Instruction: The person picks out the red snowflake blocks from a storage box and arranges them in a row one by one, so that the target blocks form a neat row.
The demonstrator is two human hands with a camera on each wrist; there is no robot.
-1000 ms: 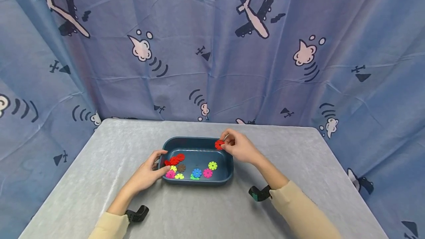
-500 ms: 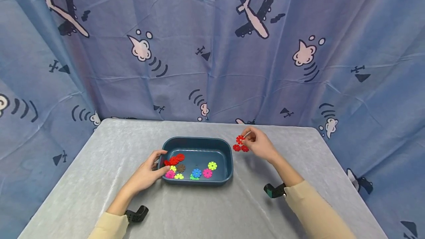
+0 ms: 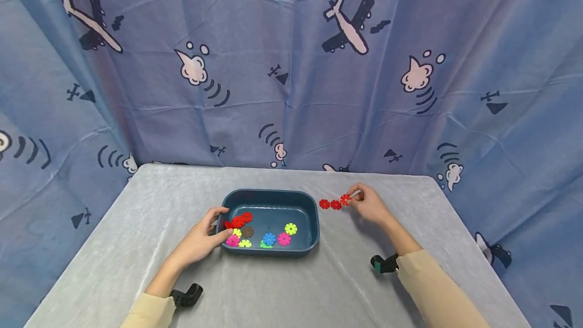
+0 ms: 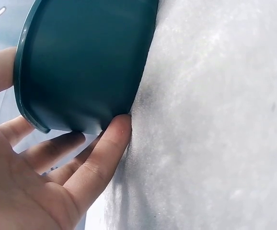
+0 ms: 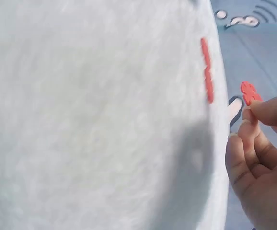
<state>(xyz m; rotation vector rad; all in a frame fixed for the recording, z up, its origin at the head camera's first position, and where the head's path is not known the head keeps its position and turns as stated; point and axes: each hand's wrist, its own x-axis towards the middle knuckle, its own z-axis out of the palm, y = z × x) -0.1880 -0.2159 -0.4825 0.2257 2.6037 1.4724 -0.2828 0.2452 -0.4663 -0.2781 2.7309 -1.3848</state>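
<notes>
Pinching a disc (image 3: 344, 200), the right hand (image 3: 370, 206), right of centre, should lower it flat beside the red pair (image 3: 335, 205).

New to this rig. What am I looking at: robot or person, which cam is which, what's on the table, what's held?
No machine: the grip here is a person's bare left hand and right hand. The wide picture comes from a camera worn on the head, looking forward and down. The two close-ups come from the wrist cameras, one per hand.

On the pale cloth stands a dark blue tray with small notched discs in several colours. The left hand grips the tray's left end. The right hand pinches a red disc; two more red discs lie on the cloth, between it and the tray. Behind hangs a blue curtain printed with planes.
</notes>
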